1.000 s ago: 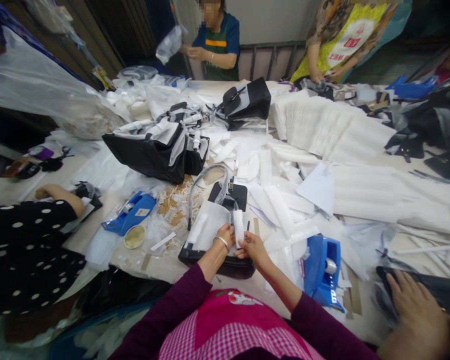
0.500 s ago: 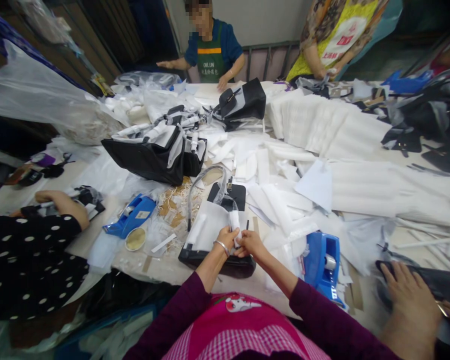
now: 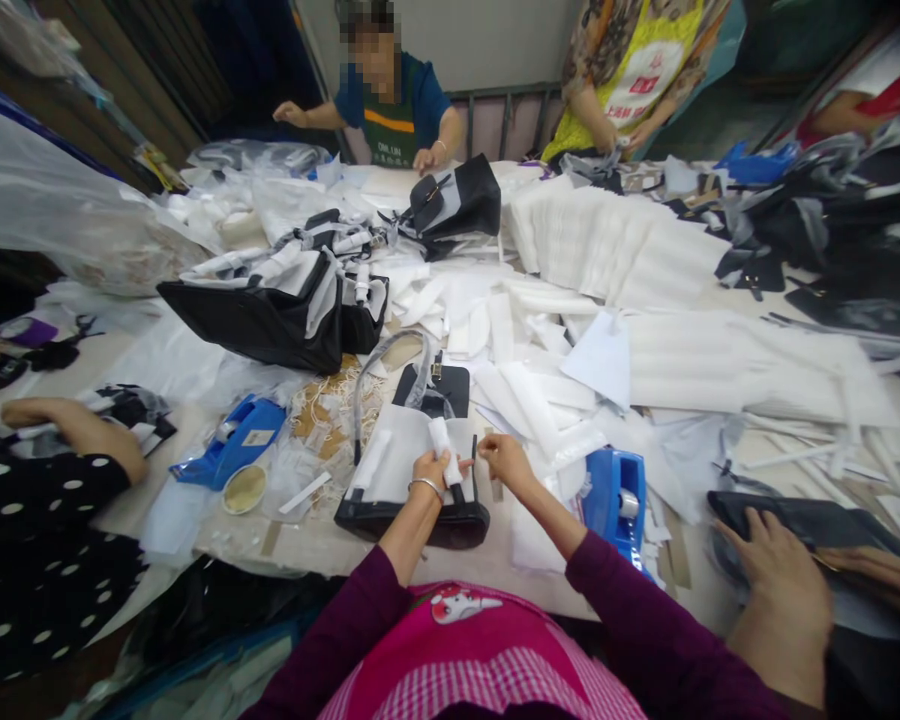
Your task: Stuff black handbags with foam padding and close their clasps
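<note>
A black handbag (image 3: pixel 431 525) with pale lining lies before me, its flap (image 3: pixel 450 388) folded away and its strap wrapped in clear film. My left hand (image 3: pixel 429 472), with a bangle at the wrist, is closed round a white-wrapped handle (image 3: pixel 442 440) on the bag's right part. A second white-wrapped piece (image 3: pixel 373 460) lies on the left part. Just right of the bag, my right hand (image 3: pixel 501 458) is raised off it with fingertips pinched together near a thin black strip; anything between them is too small to make out.
Blue tape dispensers stand left (image 3: pixel 232 440) and right (image 3: pixel 616 505) of the bag. Beyond are white foam sheets (image 3: pixel 622 240) and more black bags (image 3: pixel 262 320). Co-workers' hands show at far right (image 3: pixel 784 585) and left; two people stand across the table (image 3: pixel 270 540).
My right hand has come away from the wrapped handle and moved right. My left hand still holds the handle, which now tilts left. The whole view has shifted slightly.
</note>
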